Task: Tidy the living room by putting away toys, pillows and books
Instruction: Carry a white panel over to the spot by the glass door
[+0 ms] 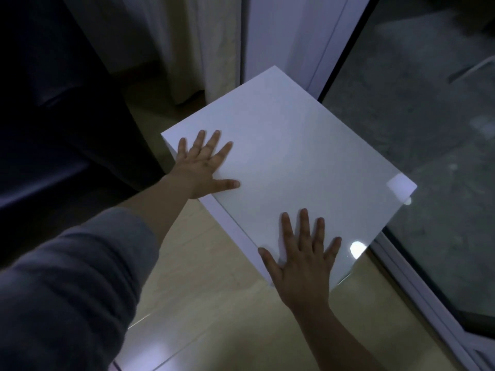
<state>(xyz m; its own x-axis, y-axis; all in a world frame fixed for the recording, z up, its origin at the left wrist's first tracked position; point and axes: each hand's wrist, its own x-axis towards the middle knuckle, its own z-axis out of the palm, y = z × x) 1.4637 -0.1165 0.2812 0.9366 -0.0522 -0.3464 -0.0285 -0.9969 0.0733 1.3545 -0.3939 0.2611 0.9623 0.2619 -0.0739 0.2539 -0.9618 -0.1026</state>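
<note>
A white glossy side table [292, 162] stands in the middle of the view, seen from above, with nothing on its top. My left hand [205, 167] lies flat on its left corner, fingers spread and straight. Flat on the near corner rests my right hand [300, 261], fingers also spread. Neither hand holds anything. No toys, pillows or books are in sight.
A dark sofa [53, 116] fills the left side. Pale curtains [192, 44] hang behind the table. A glass sliding door [434, 129] with a white frame runs along the right. Light wooden floor [209, 303] lies below the table.
</note>
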